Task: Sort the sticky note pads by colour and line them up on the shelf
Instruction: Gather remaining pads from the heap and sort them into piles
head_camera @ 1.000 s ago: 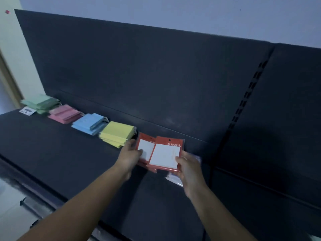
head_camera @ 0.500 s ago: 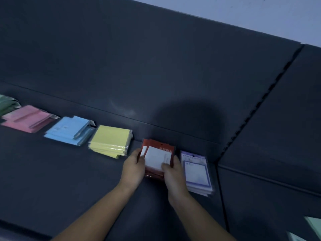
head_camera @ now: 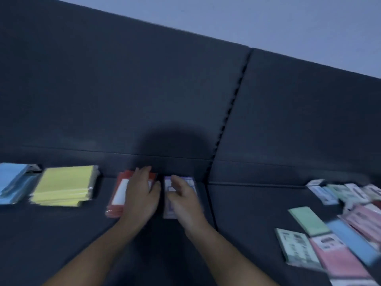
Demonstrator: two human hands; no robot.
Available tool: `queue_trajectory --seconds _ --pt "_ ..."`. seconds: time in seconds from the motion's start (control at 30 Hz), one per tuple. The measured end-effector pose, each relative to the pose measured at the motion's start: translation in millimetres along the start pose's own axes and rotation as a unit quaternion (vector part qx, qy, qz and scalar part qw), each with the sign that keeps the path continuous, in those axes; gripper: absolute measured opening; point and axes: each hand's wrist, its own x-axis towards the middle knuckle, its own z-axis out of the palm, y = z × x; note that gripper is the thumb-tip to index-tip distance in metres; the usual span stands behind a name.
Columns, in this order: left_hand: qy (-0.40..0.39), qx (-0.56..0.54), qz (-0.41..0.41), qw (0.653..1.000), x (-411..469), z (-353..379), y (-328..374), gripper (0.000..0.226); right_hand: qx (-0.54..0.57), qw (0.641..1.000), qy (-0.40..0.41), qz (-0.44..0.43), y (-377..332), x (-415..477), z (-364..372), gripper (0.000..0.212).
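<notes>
Two hands, two stacks: the left hand point(head_camera: 140, 195) lies flat with straight fingers on top of the red stack point(head_camera: 119, 193), covering its right half. The right hand point(head_camera: 185, 201) rests on the purple stack point(head_camera: 191, 181) just beside it, fingers loosely spread rather than gripping, though it's pretty blurred. Four stacks in the row total, left to right: blue stack point(head_camera: 12, 180), yellow stack point(head_camera: 66, 184), red, purple, all along the back of the dark matte shelf point(head_camera: 61, 234). Pads are flat squares in shiny plastic wrap, and the red ones have a white panel on the front. Well apart to the right sits a jumbled heap point(head_camera: 340, 223) of green, pink and blue pads, too smeared to count.
</notes>
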Motion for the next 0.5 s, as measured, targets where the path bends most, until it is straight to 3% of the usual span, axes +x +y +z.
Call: queue_trajectory --seconds 0.27,0.5 --pt "-0.176 -0.087 0.098 0.976 -30 114 84 0.037 -0.085 0.972 0.218 -0.023 29 -36 -152 0.033" --pt "-0.277 -0.095 0.106 0.95 -79 199 146 0.043 -0.062 0.943 0.326 0.008 64 -92 -280 0.03"
